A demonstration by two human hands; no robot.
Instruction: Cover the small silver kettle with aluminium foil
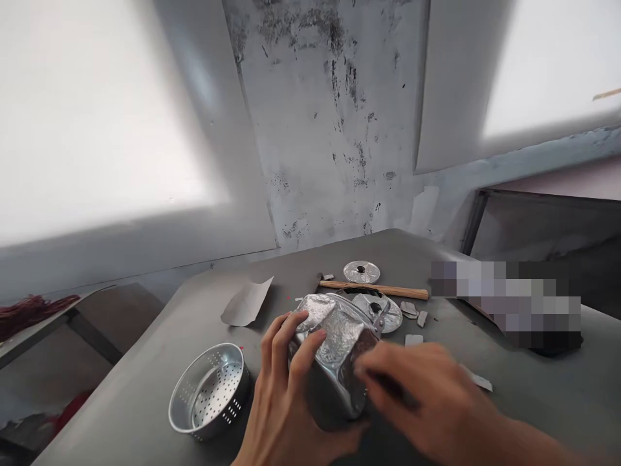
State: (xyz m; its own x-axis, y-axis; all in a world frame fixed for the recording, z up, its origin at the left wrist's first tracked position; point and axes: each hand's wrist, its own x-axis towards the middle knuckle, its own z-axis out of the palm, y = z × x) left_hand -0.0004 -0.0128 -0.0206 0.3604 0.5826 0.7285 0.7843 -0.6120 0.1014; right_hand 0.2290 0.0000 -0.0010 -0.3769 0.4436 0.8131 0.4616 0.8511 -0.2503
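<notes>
A dented silver metal pot (332,340) lies tipped on its side on the grey table, its crumpled base facing me and its rim turned away. My left hand (291,382) grips it, fingers spread over the base and left side. Against the pot's right side, my right hand (422,388) is closed with the fingers pinched. Motion blurs it, and a dark patch between its fingers cannot be made out. Just beyond the pot lies a round lid with a black knob (391,317), partly hidden by it.
A perforated steamer basket (187,414) stands at left, near a bent grey sheet (245,304). Behind the pot lie a wooden-handled hammer (388,290) and another lid (369,275). Several pale fragments (414,339) are scattered at right. A stained wall (315,142) borders the table (145,362).
</notes>
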